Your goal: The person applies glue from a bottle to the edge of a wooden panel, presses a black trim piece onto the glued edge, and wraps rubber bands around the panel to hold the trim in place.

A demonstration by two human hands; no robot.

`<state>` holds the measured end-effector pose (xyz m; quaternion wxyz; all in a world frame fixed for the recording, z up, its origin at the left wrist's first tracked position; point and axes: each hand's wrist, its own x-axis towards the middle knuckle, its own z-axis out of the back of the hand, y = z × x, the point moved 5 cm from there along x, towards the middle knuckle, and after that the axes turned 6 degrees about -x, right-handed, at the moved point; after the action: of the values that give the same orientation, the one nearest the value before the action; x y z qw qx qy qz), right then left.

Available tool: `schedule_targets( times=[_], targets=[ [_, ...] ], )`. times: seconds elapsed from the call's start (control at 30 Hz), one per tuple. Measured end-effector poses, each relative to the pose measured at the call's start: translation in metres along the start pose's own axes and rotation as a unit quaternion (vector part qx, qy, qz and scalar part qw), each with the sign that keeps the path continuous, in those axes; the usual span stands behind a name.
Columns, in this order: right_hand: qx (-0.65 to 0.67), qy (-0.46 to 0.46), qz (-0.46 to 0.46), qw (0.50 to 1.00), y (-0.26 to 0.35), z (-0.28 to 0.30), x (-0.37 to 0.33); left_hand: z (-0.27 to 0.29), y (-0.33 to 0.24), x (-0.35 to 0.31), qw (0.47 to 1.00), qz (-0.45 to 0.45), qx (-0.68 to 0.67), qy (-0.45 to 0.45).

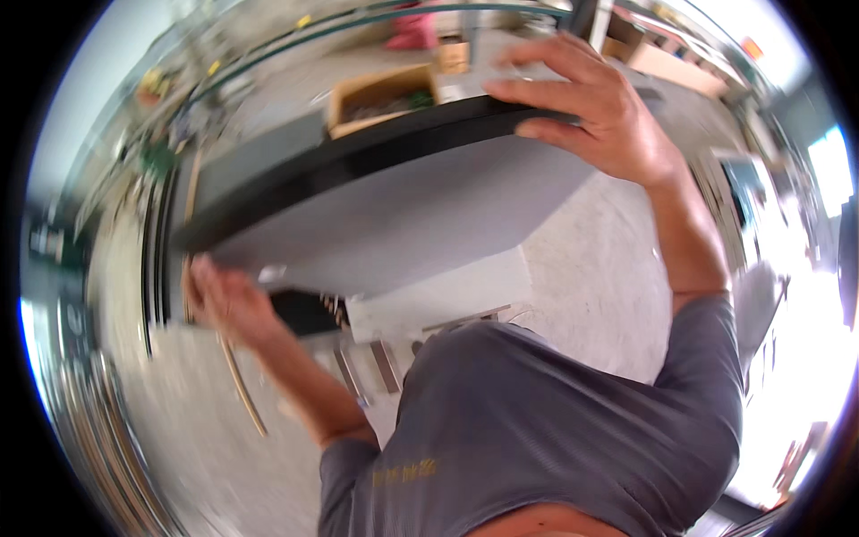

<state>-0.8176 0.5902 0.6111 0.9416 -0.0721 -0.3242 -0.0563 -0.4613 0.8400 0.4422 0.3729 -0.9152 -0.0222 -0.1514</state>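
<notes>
The panel (403, 210) is leaning between the right hand (608, 121) and left hand (233, 302), seemingly midway: raised, not laid flat. The right fingers (537, 93) are gripping its edge (358, 154); whether the blurred left ones are holding, I cannot tell.

Left hand (231, 302): one
Right hand (598, 112): one
Big board (403, 206) with a black edge: one
Open brown box (385, 82) just past the board: one
Thin stick (242, 387) below the left hand: one
Pink thing (413, 29): one
Grey shirt (555, 421): one
Long poles (100, 438): too blurry to count
</notes>
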Motion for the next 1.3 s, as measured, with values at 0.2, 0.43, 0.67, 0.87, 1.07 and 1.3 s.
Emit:
schedule_targets(
  times=[0.2, 0.43, 0.67, 0.87, 1.07, 1.3],
  targets=[
    [0.181, -0.306, -0.251, 0.9, -0.086, 0.026, -0.166, -0.011, 0.004, 0.01, 0.979, -0.052, 0.142, 0.135],
    [0.541, -0.111, -0.374, 0.745, -0.098, -0.094, -0.226, -0.216, -0.089, -0.096, 0.713, -0.401, 0.366, 0.444],
    [0.537, -0.086, -0.286, 0.789, -0.092, -0.12, -0.226, -0.349, 0.018, -0.211, 0.503, -0.009, 0.563, 0.656],
    [0.671, -0.166, -0.179, 0.7, -0.127, -0.149, -0.248, -0.317, 0.013, -0.219, 0.453, -0.027, 0.672, 0.585],
    [0.375, 0.044, -0.569, 0.731, -0.281, -0.42, -0.423, -0.337, 0.024, -0.211, 0.4, 0.034, 0.707, 0.582],
    [0.187, 0.302, -0.527, 0.772, -0.35, -0.613, -0.49, -0.374, 0.061, -0.216, 0.489, 0.051, 0.749, 0.445]
  ],
)
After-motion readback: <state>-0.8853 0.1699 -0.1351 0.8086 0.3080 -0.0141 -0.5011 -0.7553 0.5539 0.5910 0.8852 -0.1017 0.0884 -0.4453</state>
